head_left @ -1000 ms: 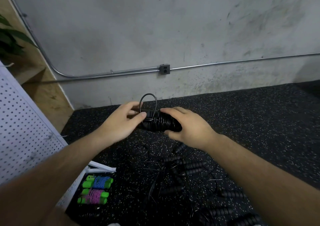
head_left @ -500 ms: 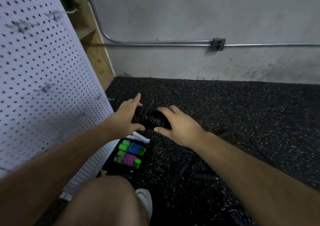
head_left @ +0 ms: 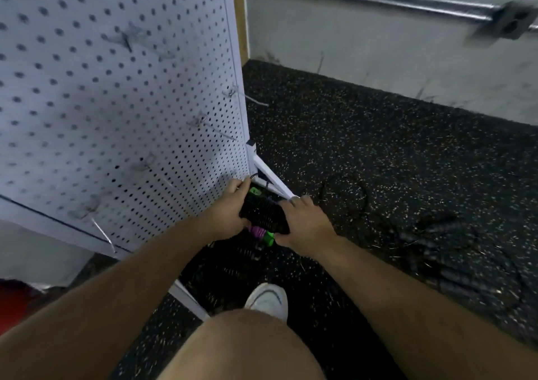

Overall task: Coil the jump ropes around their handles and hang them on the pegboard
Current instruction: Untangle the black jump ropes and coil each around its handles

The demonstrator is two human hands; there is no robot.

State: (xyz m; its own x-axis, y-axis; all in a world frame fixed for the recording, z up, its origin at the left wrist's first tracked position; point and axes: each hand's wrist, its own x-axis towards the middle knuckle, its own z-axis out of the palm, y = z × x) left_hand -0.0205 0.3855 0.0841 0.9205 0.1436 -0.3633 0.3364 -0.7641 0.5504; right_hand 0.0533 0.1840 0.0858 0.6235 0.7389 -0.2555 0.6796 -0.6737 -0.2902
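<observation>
Head view: in the last second the person has turned left and closed on the pegboard (head_left: 116,88), which has gone from a sliver at the edge to filling the left half of the view. The black rope (head_left: 263,215) has travelled with them, and the loop that stood up from it then no longer shows. A knee (head_left: 247,347) and a white shoe (head_left: 267,299) have come in below.

Both hands are clamped on the black rope, which is coiled into a tight bundle on its handles. The left hand (head_left: 230,209) grips the end nearer the board and the right hand (head_left: 307,228) grips the other end. They hold the bundle in the air just off the board's lower right corner, above the white stand leg (head_left: 272,183).

To my eye the coiling of this rope is finished and the hanging is now in hand. The next move calls for lifting the bundle to one of the wire hooks (head_left: 102,235) and slipping a loop or turn of cord over it. One hand will likely have to let go to find that loop. The frame is smeared by motion, so I cannot tell which hook is meant.

I can see no bin or box here. The board is the only holder, and the hooks I can make out carry nothing. Two green ropes (head_left: 262,235), one wound in pink cord, lie on the floor (head_left: 378,146) at the board's foot, right under the hands. Loose ropes (head_left: 431,234), black and uncoiled, sprawl on the floor well off to the right.
</observation>
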